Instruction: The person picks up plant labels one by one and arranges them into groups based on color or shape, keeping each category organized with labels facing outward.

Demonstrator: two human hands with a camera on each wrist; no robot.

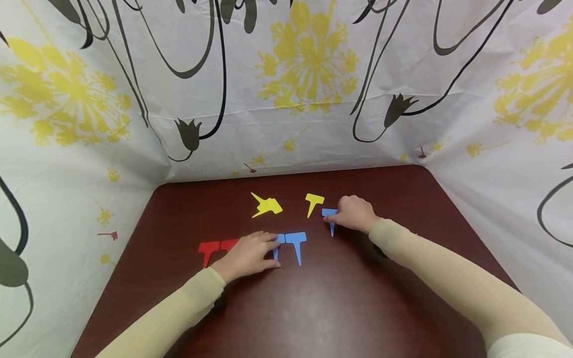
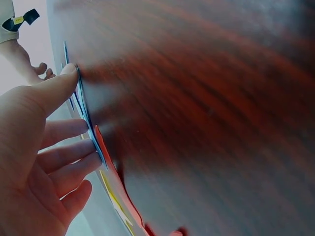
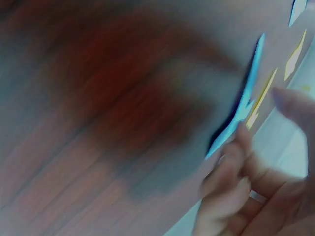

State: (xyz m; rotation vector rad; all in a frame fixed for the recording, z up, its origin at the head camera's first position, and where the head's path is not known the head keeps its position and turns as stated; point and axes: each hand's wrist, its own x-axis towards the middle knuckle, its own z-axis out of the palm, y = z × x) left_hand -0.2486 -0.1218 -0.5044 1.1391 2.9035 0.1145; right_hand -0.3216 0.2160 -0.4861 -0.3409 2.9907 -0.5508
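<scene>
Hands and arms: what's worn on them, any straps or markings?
The left hand and right hand are ungloved. A left band and right band, both beige, cover the wrists. A white sleeve shows near the right elbow. A black piece with a yellow tag sits at the right wrist.

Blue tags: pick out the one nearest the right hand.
The rightmost blue tag, at the right hand; the other visible blue tags lie by the left hand.

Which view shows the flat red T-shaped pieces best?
The head view: both red pieces show from above, though the left hand hides part of one. Left wrist shows red nearly edge-on; right wrist shows none.
</scene>
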